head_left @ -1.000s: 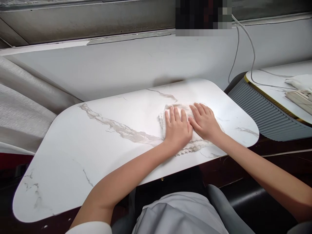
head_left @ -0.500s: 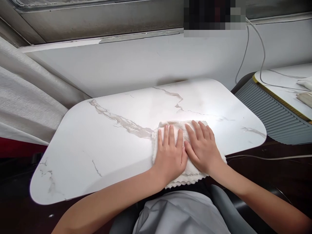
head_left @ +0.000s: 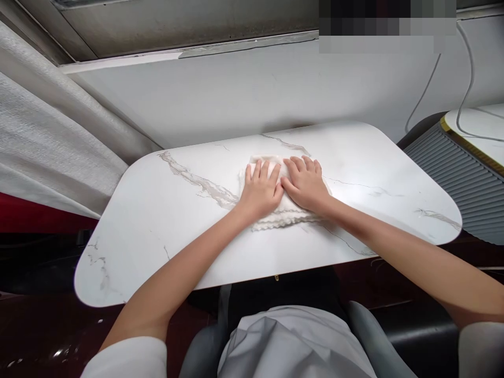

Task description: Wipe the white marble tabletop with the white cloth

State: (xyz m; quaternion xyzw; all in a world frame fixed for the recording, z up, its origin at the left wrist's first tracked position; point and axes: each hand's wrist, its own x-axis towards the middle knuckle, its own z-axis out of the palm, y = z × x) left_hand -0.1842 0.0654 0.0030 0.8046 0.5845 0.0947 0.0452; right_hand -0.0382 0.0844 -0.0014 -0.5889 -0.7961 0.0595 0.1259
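Note:
A folded white cloth [head_left: 285, 212] with scalloped edges lies flat near the middle of the white marble-patterned table [head_left: 153, 210]. My left hand [head_left: 262, 189] rests palm down on the cloth's left half, fingers spread and pointing to the far side. On its right half lies my right hand [head_left: 306, 181], also flat with fingers stretched out. The two thumbs almost touch. Both palms press on the cloth without gripping it, and they hide much of its top.
Behind the table stands a pale wall [head_left: 236, 94]. A curtain [head_left: 59, 115] hangs at the left. At the right is a ribbed grey cabinet [head_left: 460, 173] with a gold-edged top, and a white cable [head_left: 470, 68] runs down to it. A grey armrest [head_left: 374, 336] stands beside my lap.
Both hands and the cloth have slid away from me, from the table's near edge to its middle. The arms are stretched further out. The camera view has shifted slightly.

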